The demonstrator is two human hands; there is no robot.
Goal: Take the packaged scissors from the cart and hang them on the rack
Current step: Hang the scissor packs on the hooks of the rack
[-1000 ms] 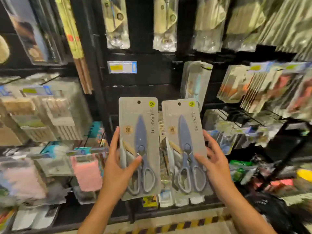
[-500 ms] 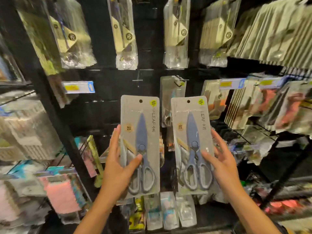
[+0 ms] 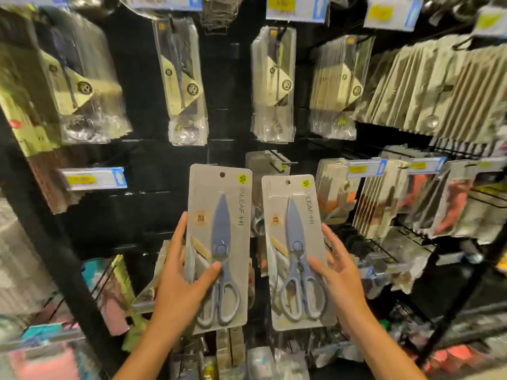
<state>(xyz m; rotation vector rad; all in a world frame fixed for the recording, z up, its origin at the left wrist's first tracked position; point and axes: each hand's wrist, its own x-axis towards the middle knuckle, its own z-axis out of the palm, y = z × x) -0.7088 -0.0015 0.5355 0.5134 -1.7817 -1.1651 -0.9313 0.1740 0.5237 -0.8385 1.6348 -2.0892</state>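
Observation:
I hold two grey cards, each with blue-handled scissors under clear plastic and a hang hole at the top. My left hand grips the left scissors pack by its lower half, thumb across the front. My right hand grips the right scissors pack the same way. Both packs stand upright in front of the black rack. A black hook sticks out just above and between them, with a similar grey pack hanging behind it.
Clear packs of utensils hang in a row above, such as one at centre left. Dense rows of packs fill the right side. A price tag sits left of the scissors. Pink and teal items lie at the lower left.
The view has tilted upward, showing a higher row of hanging packs. Both hands have lifted the two scissors packs higher up the rack, closer to the hook.

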